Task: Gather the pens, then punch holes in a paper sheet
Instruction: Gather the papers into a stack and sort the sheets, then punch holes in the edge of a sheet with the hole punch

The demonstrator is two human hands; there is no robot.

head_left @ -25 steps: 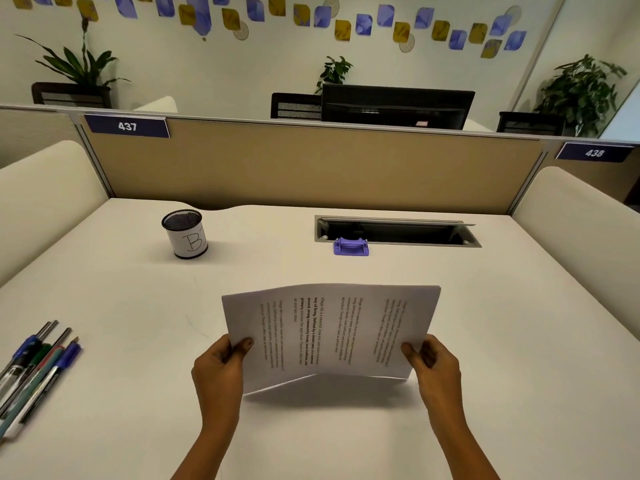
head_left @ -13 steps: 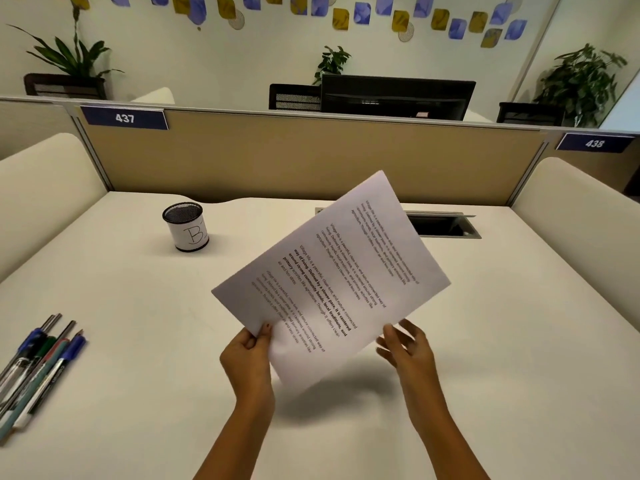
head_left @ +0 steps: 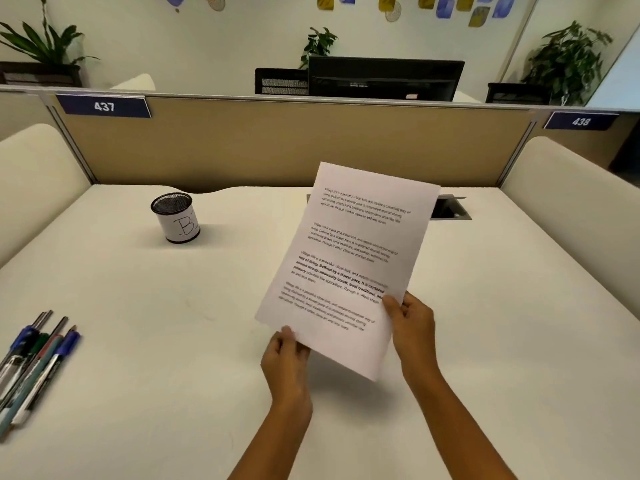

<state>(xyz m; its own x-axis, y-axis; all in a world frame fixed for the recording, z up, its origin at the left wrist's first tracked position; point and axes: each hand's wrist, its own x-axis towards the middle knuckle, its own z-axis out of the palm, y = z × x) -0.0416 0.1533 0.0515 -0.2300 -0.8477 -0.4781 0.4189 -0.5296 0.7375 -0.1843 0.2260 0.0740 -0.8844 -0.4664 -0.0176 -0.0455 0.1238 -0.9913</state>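
- Here the left hand [head_left: 285, 355] and right hand [head_left: 412, 318] pinch the paper sheet [head_left: 349, 261] at its near end, fingers closed, above the tabletop [head_left: 173, 341].
- Its long axis runs away from them, tilted right.
- Ungathered pens [head_left: 33, 362] lie far left, nearer the left hand.

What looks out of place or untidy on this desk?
The pens lie loose in a slanted bunch at the desk's left edge, while the mesh cup marked B holds none of them. The printed sheet is held tilted above the desk by the left hand and right hand. Nothing looks spilled or damaged.
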